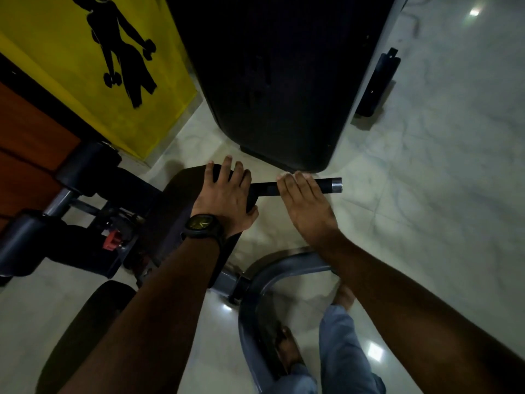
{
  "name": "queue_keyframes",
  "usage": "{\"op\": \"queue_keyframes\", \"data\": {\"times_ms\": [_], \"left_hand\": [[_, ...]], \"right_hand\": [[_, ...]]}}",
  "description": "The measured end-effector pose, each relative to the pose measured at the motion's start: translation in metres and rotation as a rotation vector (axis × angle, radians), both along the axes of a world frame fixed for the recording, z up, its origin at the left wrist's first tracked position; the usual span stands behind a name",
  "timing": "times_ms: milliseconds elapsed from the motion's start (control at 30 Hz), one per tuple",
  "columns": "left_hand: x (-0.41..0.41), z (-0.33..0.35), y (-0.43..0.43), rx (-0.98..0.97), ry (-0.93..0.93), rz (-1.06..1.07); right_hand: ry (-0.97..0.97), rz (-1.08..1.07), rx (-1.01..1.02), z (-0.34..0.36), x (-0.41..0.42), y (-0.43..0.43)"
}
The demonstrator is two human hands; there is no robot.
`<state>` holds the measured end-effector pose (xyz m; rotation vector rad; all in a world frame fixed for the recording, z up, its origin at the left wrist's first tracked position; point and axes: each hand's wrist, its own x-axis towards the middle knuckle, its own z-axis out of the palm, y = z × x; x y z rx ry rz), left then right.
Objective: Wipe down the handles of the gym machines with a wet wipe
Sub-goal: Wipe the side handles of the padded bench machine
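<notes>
Handle (326,185) runs crosswise beneath our right hand (308,207), fingers (298,184) flat, wipe perhaps hidden under them; our left hand (224,194) lies flat alongside.

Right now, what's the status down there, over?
Left hand flat on black pad. Right hand flat across handle, pale sliver under it, maybe wipe. Nothing blocking handle.
</notes>
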<state>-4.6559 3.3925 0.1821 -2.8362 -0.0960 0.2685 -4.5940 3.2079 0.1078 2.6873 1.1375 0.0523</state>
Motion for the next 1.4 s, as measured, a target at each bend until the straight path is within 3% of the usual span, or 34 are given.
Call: {"op": "queue_keyframes", "data": {"times_ms": [100, 533, 700, 867, 1167, 1300, 1400], "left_hand": [[0.001, -0.001, 0.0, 0.002, 0.004, 0.002], [0.0, -0.004, 0.001, 0.019, -0.019, 0.004], [0.0, -0.004, 0.001, 0.016, -0.021, -0.001], [0.0, -0.005, 0.001, 0.011, -0.024, 0.0], [0.001, -0.001, 0.001, 0.015, -0.006, 0.007], [0.0, -0.001, 0.0, 0.014, 0.0, 0.005], [0.0, -0.002, 0.001, 0.012, -0.014, 0.003]], "right_hand": [[-0.025, 0.051, 0.031, -0.005, 0.007, -0.005], [0.137, -0.08, -0.049, 0.023, 0.004, 0.01], [0.151, -0.236, 0.162, 0.043, 0.025, 0.014], [0.216, -0.208, 0.157, 0.03, 0.012, 0.011], [0.201, -0.105, -0.02, 0.046, 0.041, 0.013], [0.149, -0.217, 0.048, 0.027, 0.005, 0.008], [0.113, -0.147, 0.06, 0.017, 0.016, 0.004]]}}
